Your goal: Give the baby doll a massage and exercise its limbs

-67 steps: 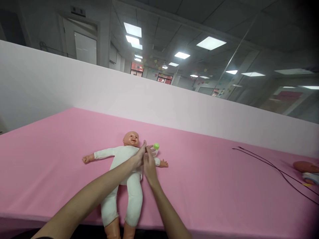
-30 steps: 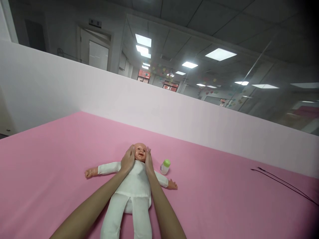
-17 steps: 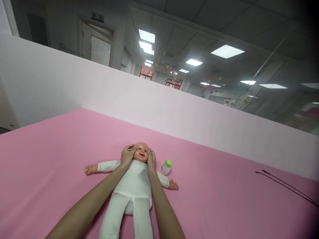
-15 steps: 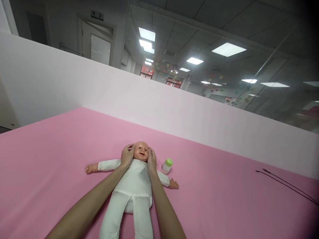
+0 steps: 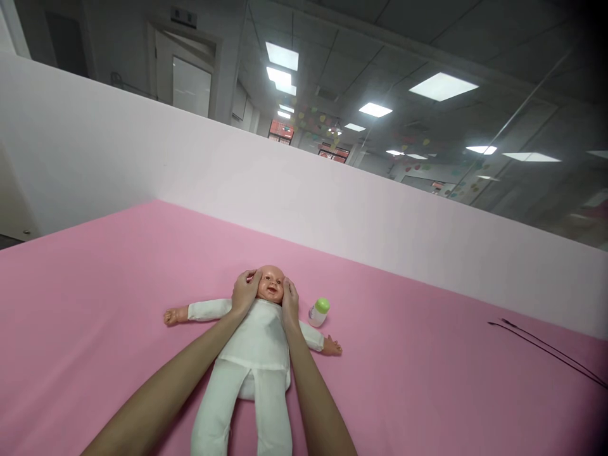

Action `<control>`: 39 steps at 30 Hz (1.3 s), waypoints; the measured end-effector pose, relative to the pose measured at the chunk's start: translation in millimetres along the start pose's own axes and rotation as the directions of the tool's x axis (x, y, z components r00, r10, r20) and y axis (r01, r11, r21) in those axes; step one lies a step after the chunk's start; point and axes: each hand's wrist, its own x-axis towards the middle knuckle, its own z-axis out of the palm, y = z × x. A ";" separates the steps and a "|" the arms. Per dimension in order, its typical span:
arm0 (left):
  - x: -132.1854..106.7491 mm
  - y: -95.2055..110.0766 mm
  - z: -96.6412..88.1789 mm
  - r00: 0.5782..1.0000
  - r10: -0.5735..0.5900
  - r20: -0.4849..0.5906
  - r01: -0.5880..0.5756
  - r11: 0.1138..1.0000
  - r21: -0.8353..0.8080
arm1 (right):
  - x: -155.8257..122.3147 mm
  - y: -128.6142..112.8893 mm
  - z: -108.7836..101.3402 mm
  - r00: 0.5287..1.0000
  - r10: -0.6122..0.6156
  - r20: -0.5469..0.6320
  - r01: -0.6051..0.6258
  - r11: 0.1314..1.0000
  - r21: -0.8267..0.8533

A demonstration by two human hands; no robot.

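Note:
A baby doll in white cloth clothes lies on its back on the pink surface, arms spread to both sides. Against the left side of its head rests my left hand, fingers curved along the cheek and temple. My right hand presses on the other side, so the head is held between both palms. Some fingertips are hidden beside the head. Just right of my right hand stands a small clear bottle with a green cap, apart from it and close to the doll's arm.
Two thin black cables lie on the pink surface at the right. A low white wall runs along the back, with a glass pane above it that shows ceiling lights and a door.
The camera view has shifted slightly, so the scene sits a little higher in the picture. Both hands stay on the sides of the doll's head.

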 end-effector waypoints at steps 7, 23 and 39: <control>-3.9 -0.7 0.6 1.000 0.023 0.005 -0.023 1.000 0.022 | -2.0 2.7 -1.3 1.000 -0.022 -0.006 0.022 0.999 -0.043; -16.0 -13.7 -9.8 0.951 0.104 0.292 -0.140 0.984 0.108 | -15.8 10.7 -15.7 0.979 -0.053 0.196 0.068 0.995 -0.069; -7.1 -31.0 -9.1 0.940 0.134 0.312 -0.157 0.986 0.050 | -22.5 8.7 -19.9 0.974 -0.069 0.217 0.087 0.993 -0.076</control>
